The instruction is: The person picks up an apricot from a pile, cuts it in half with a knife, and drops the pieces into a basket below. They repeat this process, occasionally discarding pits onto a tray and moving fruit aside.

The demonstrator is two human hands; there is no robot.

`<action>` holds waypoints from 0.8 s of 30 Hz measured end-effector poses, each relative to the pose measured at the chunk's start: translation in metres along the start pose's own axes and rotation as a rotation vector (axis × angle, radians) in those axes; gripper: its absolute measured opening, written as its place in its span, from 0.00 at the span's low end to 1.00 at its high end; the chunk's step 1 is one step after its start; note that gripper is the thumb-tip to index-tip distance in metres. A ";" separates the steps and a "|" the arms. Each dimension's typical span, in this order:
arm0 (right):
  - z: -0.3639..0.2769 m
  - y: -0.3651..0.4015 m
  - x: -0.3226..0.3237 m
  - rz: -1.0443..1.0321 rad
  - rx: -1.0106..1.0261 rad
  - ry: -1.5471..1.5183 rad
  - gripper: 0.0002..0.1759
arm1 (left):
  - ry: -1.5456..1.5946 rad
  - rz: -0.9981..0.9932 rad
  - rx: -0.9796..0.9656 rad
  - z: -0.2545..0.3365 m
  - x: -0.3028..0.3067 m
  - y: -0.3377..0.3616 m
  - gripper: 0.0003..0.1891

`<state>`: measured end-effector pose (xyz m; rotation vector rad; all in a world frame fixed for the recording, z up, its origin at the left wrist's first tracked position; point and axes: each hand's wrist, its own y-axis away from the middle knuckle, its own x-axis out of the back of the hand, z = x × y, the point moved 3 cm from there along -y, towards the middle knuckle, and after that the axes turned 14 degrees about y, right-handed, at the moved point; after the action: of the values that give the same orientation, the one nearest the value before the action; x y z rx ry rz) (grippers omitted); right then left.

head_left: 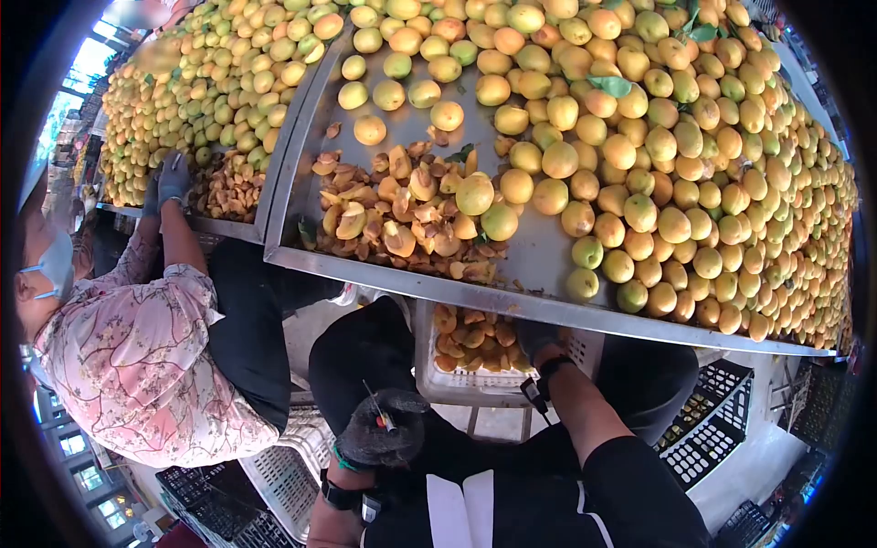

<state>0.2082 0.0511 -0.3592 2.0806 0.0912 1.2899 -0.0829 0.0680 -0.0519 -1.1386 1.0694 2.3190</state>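
Left hand [382,431], gloved, lower centre, fist closed on small knife [376,402]; right hand [534,338] centre frame, down in white crate [475,395] of cut fruit [470,333] under steel table [548,310] edge, grip can't tell; co-worker's gloved hand [172,178] upper left on peels [228,187].

Heaped fruit [639,119] yellow-orange, some green-tinged; few leaves [610,85] green; peels [402,219] orange-brown on silver-grey steel table [539,256]. Our left hand [384,429] and right hand [534,336] in dark grey gloves, sleeves black; small tool [377,408] silver, red spot. White crate [425,365]. Co-worker's blouse [137,356] pink, floral; glove [172,178] blue-grey.
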 end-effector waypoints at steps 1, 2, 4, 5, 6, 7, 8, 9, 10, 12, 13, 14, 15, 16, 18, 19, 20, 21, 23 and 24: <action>-0.003 0.002 0.003 0.025 -0.027 -0.041 0.23 | -0.005 -0.003 -0.008 0.001 -0.002 0.000 0.25; -0.001 0.002 0.000 0.036 -0.017 -0.043 0.23 | 0.033 -0.033 0.014 0.002 -0.003 -0.002 0.24; -0.001 0.003 -0.009 0.216 0.179 0.114 0.22 | 0.065 -0.068 0.029 0.006 -0.006 -0.003 0.24; -0.003 0.002 -0.004 0.224 0.181 0.115 0.22 | 0.065 -0.066 0.015 0.006 -0.006 -0.002 0.24; -0.003 0.003 0.001 0.260 0.151 0.212 0.20 | 0.067 -0.063 0.005 0.006 -0.005 -0.001 0.24; -0.002 0.006 0.005 0.296 0.117 0.310 0.19 | 0.068 -0.073 0.008 0.004 -0.005 0.000 0.24; -0.001 0.010 0.009 0.307 0.109 0.317 0.19 | 0.037 -0.070 -0.014 0.004 -0.003 0.000 0.24; -0.003 0.016 0.004 0.062 0.241 0.469 0.17 | 0.006 -0.070 -0.039 0.003 -0.002 -0.001 0.25; -0.004 0.020 0.001 -0.187 0.362 0.614 0.16 | 0.009 -0.094 -0.039 0.003 -0.004 -0.002 0.25; -0.052 0.071 0.070 -0.278 0.696 0.606 0.14 | 0.100 -0.182 0.001 0.005 -0.010 -0.009 0.26; -0.050 0.080 0.083 -0.352 1.006 0.060 0.17 | 0.093 -0.215 -0.003 0.007 -0.011 -0.011 0.26; -0.068 0.107 0.116 -0.531 0.666 -0.354 0.16 | 0.064 -0.188 0.009 0.006 -0.007 -0.011 0.26; -0.080 0.124 0.134 -0.571 0.615 -0.529 0.16 | 0.035 -0.158 0.021 0.005 -0.003 -0.010 0.26; -0.099 0.137 0.155 -0.582 0.576 -0.651 0.16 | 0.027 -0.182 0.015 0.004 -0.004 -0.009 0.26; -0.141 0.161 0.221 -0.532 0.532 -0.756 0.16 | 0.103 -0.172 0.005 0.004 -0.003 -0.009 0.26; -0.159 0.167 0.253 -0.479 0.524 -0.740 0.17 | 0.098 -0.191 0.003 0.003 -0.003 -0.008 0.26; -0.173 0.163 0.260 -0.463 0.530 -0.734 0.17 | 0.109 -0.201 0.023 0.004 -0.002 -0.007 0.26; -0.185 0.158 0.270 -0.299 0.553 -0.833 0.17 | 0.120 -0.208 0.040 0.005 -0.001 -0.006 0.26; -0.196 0.150 0.282 -0.130 0.584 -0.921 0.17 | 0.115 -0.203 0.032 0.005 0.002 -0.007 0.26; -0.197 0.147 0.287 -0.096 0.587 -1.103 0.16 | 0.117 -0.185 0.031 0.004 0.004 -0.007 0.26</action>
<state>0.1523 0.1508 0.0007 2.9478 0.0751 -0.1069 -0.0840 0.0756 -0.0570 -1.3163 0.9903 2.1089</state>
